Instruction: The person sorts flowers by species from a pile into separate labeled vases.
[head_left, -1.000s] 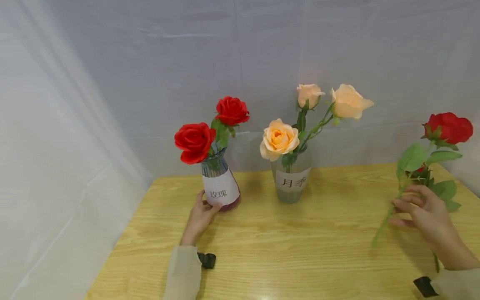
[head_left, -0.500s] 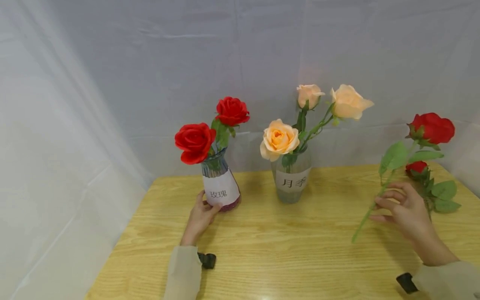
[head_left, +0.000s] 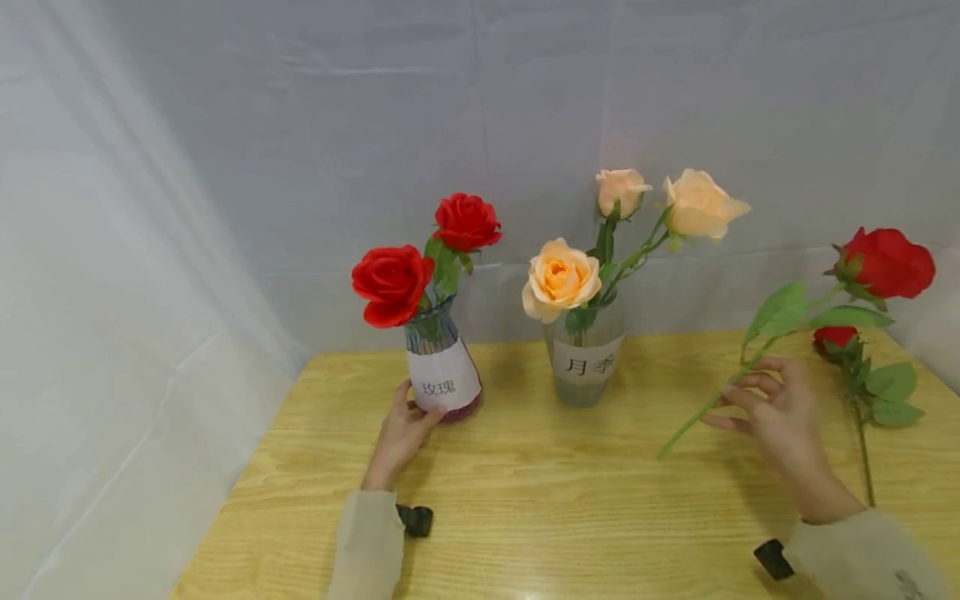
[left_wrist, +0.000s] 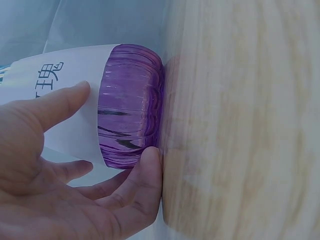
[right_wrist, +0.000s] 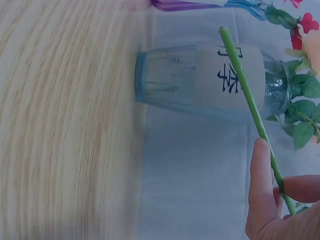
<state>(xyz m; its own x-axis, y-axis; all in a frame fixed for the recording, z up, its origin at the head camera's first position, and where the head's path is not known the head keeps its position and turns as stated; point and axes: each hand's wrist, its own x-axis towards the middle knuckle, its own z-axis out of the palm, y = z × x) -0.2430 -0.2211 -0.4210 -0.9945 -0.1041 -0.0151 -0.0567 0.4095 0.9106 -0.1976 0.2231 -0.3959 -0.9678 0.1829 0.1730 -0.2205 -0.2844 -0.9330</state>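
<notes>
My left hand [head_left: 401, 437] holds the lower part of a glass vase [head_left: 444, 375] that bears a white label and two red roses [head_left: 392, 283]. In the left wrist view the thumb lies on the label, and the other fingers curl beside the purple base [left_wrist: 127, 105]. Over the right side of the table, my right hand [head_left: 783, 421] pinches the green stem [right_wrist: 250, 97] of a single red rose [head_left: 888, 262]. This rose is tilted, its bloom up to the right and its bare stem end pointing down to the left, apart from both vases.
A clear labelled vase [head_left: 581, 392] with three peach roses [head_left: 561, 279] stands between my hands. Another red rose [head_left: 892, 382] lies at the right of the wooden table [head_left: 525, 500]. A pale cloth [head_left: 337, 150] hangs behind.
My right hand has moved left with the red rose, which now leans more toward horizontal. The rose lying on the table has come into fuller view. My left hand has stayed on the vase.
</notes>
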